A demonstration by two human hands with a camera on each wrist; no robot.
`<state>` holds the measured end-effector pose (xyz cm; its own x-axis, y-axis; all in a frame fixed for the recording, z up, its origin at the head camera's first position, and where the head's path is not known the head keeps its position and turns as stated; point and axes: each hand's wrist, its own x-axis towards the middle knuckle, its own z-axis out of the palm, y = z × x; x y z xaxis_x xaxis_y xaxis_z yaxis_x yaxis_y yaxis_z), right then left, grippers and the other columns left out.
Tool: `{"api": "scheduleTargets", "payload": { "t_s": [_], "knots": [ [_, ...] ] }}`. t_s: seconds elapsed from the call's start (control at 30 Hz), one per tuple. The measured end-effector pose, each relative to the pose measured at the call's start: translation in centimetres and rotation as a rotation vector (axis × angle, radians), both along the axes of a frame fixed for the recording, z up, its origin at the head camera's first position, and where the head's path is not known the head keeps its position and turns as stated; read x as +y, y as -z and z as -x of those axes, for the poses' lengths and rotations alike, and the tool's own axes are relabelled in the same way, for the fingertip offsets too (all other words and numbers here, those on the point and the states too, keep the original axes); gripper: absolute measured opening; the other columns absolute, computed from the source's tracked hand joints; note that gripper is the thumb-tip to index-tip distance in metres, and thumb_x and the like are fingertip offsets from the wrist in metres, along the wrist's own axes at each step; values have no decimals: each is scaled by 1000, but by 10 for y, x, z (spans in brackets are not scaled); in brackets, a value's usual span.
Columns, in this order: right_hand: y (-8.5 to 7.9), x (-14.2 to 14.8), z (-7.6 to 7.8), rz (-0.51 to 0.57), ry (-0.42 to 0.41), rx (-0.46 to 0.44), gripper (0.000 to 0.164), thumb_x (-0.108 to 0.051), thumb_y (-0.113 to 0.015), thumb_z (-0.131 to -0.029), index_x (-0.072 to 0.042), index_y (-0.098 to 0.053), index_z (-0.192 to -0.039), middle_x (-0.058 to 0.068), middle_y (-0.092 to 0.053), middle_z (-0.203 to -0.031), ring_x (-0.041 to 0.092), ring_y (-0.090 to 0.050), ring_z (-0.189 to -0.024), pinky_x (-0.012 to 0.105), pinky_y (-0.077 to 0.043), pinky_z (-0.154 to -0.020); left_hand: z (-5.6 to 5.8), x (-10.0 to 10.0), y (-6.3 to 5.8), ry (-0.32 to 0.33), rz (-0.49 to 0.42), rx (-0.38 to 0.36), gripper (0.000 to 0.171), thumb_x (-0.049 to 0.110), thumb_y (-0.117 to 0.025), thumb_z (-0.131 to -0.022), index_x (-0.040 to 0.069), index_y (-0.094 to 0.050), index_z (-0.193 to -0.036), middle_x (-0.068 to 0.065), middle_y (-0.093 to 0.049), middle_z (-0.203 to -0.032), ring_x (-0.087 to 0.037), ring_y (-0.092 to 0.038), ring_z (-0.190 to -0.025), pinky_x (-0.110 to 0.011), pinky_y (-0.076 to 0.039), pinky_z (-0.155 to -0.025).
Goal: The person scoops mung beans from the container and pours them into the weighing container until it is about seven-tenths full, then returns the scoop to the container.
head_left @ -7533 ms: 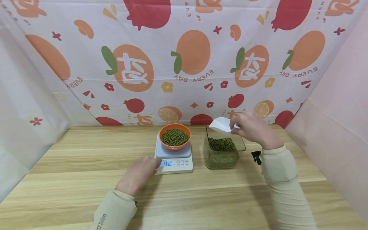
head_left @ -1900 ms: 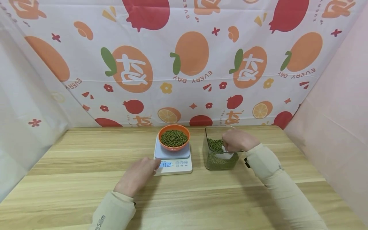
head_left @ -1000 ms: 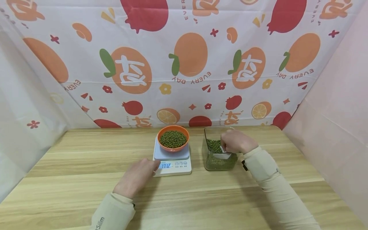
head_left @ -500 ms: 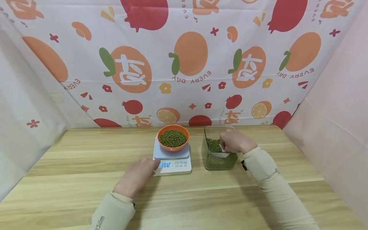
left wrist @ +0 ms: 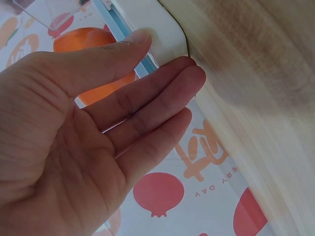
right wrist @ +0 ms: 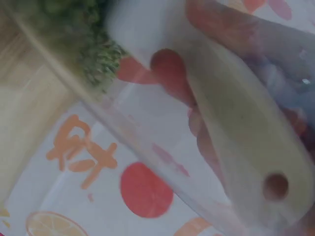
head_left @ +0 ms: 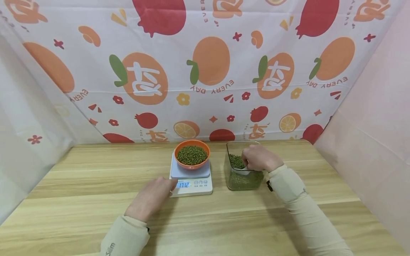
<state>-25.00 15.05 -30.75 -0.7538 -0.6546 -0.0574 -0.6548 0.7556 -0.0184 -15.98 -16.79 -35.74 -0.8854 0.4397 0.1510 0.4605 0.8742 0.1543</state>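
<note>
My right hand [head_left: 258, 158] reaches into a clear square container [head_left: 246, 185] of green mung beans [head_left: 237, 162] and grips the handle of a white scoop [head_left: 241, 171]. In the right wrist view, the fingers curl round the scoop's handle [right wrist: 246, 118], which has a hole at its end. The scoop's front end is partly hidden. My left hand [head_left: 153, 196] rests by the left edge of a white kitchen scale [head_left: 192, 191], thumb and fingertips at its corner. Those fingers lie nearly straight in the left wrist view. An orange bowl [head_left: 192, 166] of mung beans stands on the scale, whose display appears to read 171.2.
The wooden table [head_left: 205, 224] stretches in front of both hands. A fruit-printed cloth [head_left: 179, 78] hangs behind the scale and container, and pale cloth walls [head_left: 368, 135] close off the sides.
From above the container's rim, the right hand has lowered the scoop into the beans, then shifted slightly left inside. The left hand has stayed by the scale, and its reading looks unchanged.
</note>
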Motion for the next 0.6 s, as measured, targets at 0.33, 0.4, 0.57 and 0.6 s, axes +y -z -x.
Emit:
{"api": "scheduleTargets", "payload": {
  "t_s": [0.33,0.4,0.57,0.6],
  "knots": [
    [12,1,7,31,-14,-45,22,-1,-63,-70,-19,-60,-60,-10,-55,-64,9,-46,-58,30,-45,-58,-1,0,2,13,-19,13,16,-6,-58,-75,10,-55,-75,1,-46,-58,-11,-39,-51,-27,-35,-43],
    [12,1,7,41,-11,-62,21,0,-62,-70,-19,-60,-61,-9,-55,-64,9,-46,-59,29,-44,-57,-1,0,1,12,-21,17,16,-6,-58,-76,10,-55,-75,1,-46,-59,-11,-39,-51,-27,-35,-43],
    [11,-1,8,43,-2,-87,20,1,-60,-70,-18,-61,-63,-7,-56,-67,10,-47,-63,29,-44,-58,1,-1,1,3,-20,2,15,-5,-58,-77,10,-56,-74,1,-46,-58,-11,-39,-51,-27,-36,-43],
    [11,-1,9,40,0,-92,20,0,-61,-71,-18,-61,-64,-7,-56,-68,10,-47,-63,30,-44,-59,1,-1,1,2,-21,3,16,-5,-59,-76,11,-56,-74,2,-46,-58,-11,-39,-51,-26,-36,-43]
  ]
}}
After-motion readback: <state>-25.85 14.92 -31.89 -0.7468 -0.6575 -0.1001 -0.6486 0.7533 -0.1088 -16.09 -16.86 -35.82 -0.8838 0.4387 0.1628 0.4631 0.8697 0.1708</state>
